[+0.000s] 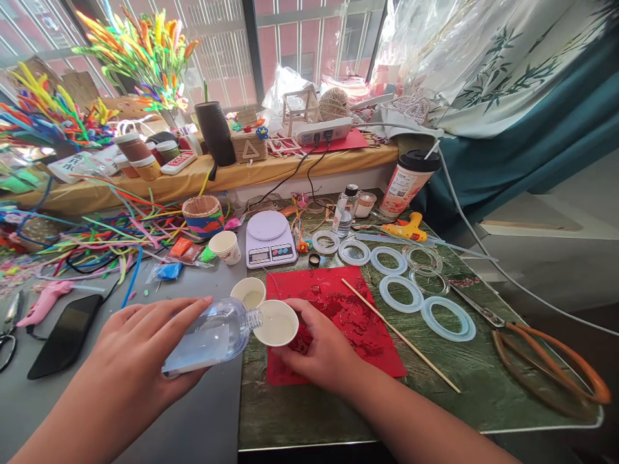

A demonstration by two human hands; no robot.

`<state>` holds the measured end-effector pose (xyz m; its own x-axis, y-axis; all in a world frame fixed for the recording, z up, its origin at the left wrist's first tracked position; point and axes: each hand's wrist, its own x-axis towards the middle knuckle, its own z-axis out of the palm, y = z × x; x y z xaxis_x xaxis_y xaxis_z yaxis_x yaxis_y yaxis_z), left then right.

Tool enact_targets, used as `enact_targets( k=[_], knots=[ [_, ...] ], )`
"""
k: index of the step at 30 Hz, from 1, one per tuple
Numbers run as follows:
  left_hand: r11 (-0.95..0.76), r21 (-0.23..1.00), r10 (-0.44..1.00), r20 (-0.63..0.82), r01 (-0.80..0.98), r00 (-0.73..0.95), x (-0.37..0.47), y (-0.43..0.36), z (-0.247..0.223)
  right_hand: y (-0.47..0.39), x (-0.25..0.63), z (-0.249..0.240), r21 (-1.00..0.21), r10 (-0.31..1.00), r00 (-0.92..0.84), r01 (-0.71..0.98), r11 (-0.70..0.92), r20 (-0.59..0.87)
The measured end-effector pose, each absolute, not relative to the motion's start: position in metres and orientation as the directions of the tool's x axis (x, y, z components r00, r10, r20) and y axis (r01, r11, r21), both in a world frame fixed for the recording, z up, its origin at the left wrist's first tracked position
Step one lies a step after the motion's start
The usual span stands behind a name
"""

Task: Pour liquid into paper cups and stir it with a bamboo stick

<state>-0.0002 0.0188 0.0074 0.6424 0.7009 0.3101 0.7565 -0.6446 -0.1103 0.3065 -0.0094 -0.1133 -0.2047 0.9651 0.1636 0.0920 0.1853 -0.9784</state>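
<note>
My left hand (145, 348) is wrapped round a clear plastic bottle (213, 338) of transparent liquid, tilted on its side with its open neck at the rim of a paper cup. My right hand (322, 348) holds that paper cup (275, 323) from the right, above the left edge of a red sheet (338, 303). Pale liquid shows inside the cup. Just behind it stands a second paper cup (248, 293), also with liquid. A wooden stick (401, 336) lies across the red sheet and the table. Wet, glossy patches mark the sheet.
Behind the cups are a white scale (271, 240), another paper cup (225, 247) and a small bottle (345, 211). Several ring moulds (400, 294), a yellow glue gun (409, 227) and large scissors (551, 361) lie right. A phone (65, 335) and pink glue gun (48, 301) lie left.
</note>
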Motion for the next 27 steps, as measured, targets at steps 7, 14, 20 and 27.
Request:
enact_targets(
  k=[7, 14, 20, 27],
  knots=[
    [-0.645, -0.049, 0.706, 0.344, 0.763, 0.619, 0.001, 0.020, 0.001, -0.009, 0.305, -0.118, -0.983, 0.968, -0.183, 0.035, 0.179, 0.169],
    [-0.635, -0.043, 0.716, 0.343, 0.771, 0.609, 0.000, 0.017, -0.005, -0.008, 0.303, -0.120, -0.985, 0.969, -0.181, -0.033, 0.168, 0.171],
    [-0.635, -0.075, 0.712, 0.331, 0.769, 0.620, -0.003, 0.018, -0.002, -0.008, 0.303, -0.119, -0.987, 0.969, -0.188, -0.025, 0.156, 0.158],
    [-0.592, 0.031, 0.761, 0.352, 0.806, 0.545, -0.001, 0.017, -0.012, -0.008, 0.303, -0.117, -0.991, 0.971, -0.199, -0.050, 0.125, 0.132]
  ],
)
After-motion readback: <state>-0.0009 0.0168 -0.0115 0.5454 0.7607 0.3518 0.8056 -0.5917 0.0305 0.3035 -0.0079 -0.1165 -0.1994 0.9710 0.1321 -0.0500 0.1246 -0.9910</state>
